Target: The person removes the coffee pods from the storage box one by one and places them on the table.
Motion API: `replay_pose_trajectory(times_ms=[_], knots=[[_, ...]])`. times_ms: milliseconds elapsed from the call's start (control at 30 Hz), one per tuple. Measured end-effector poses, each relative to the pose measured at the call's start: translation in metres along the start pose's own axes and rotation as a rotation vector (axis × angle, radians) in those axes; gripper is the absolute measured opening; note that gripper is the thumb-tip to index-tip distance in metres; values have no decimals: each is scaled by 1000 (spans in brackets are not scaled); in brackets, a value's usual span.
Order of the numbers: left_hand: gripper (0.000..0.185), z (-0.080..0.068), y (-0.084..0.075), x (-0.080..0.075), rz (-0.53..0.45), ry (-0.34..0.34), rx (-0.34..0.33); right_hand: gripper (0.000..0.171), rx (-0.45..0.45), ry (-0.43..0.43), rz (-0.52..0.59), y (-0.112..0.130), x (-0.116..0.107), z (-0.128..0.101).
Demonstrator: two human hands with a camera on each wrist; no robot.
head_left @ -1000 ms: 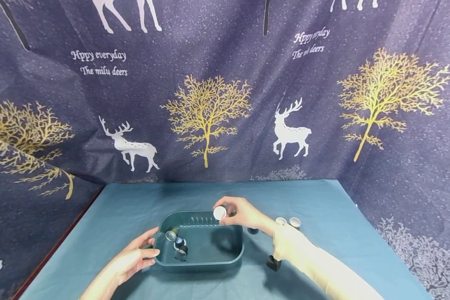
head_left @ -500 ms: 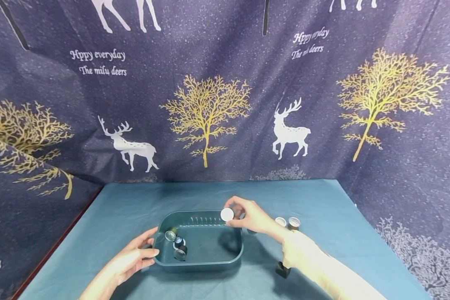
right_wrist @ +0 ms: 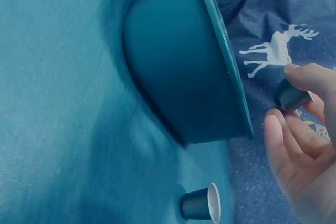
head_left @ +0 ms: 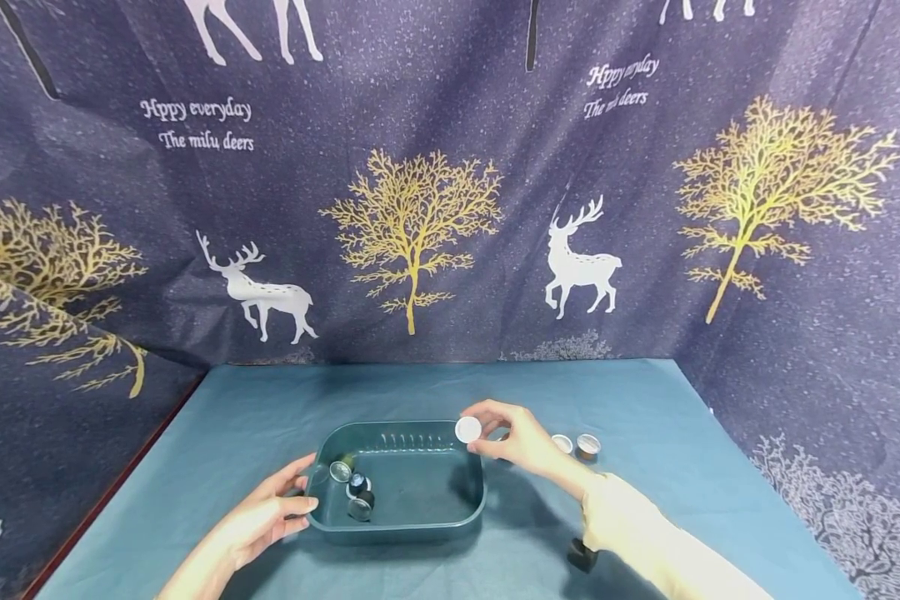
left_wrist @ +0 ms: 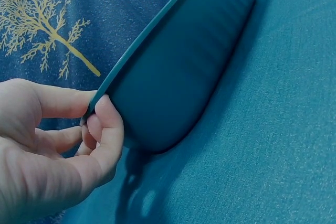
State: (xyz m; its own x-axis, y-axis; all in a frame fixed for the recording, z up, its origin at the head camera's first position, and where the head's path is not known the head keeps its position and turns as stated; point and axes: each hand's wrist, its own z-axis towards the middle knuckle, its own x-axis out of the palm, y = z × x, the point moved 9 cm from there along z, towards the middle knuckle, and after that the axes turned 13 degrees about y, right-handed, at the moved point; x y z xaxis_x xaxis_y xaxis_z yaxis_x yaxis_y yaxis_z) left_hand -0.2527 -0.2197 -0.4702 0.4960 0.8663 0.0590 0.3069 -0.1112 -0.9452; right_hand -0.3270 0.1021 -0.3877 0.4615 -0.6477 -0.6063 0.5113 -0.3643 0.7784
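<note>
And pinching a small dark tapered cup with a round white face [head_left: 468, 430] between thumb and fingers, right grip [head_left: 512, 435] parted only as wide as the cup! Holding it clear of the teal cloth-covered desk [head_left: 270, 400], up by the back right corner of a dark teal oblong plastic basin [head_left: 397, 527], white face toward the head camera. Over on the other side, nipping the basin's left rim with the left grip [head_left: 273, 508], closed down on the lip, thumb and fingers to either side. Glancing into the basin, spotting, bunched at its left end, a clear-faced round cup [head_left: 341, 472], a blue-topped cup [head_left: 358, 483] and a dark tilted cup [head_left: 361, 504]. Looking outward, picking out a white-rimmed dark cup [right_wrist: 200, 203] upright on the desk, near the basin in the right wrist view. Further toward the desk's right edge, finding a white-topped cup [head_left: 561, 443] just beside a brownish cup [head_left: 588, 447]. Past the desk's back edge, meeting a dark blue-violet cloth backdrop [head_left: 480, 350] printed with white deer [head_left: 583, 265] and golden trees [head_left: 414, 225].
</note>
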Motion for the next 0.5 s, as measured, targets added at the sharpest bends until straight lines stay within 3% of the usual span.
replay_pose_trajectory(times_ms=[200, 500], knots=[[88, 0, 1, 0, -6, 7, -3, 43, -16, 2, 118, -5, -2, -6], [87, 0, 0, 0, 3, 7, -2, 43, 9, -15, 193, -19, -2, -21]])
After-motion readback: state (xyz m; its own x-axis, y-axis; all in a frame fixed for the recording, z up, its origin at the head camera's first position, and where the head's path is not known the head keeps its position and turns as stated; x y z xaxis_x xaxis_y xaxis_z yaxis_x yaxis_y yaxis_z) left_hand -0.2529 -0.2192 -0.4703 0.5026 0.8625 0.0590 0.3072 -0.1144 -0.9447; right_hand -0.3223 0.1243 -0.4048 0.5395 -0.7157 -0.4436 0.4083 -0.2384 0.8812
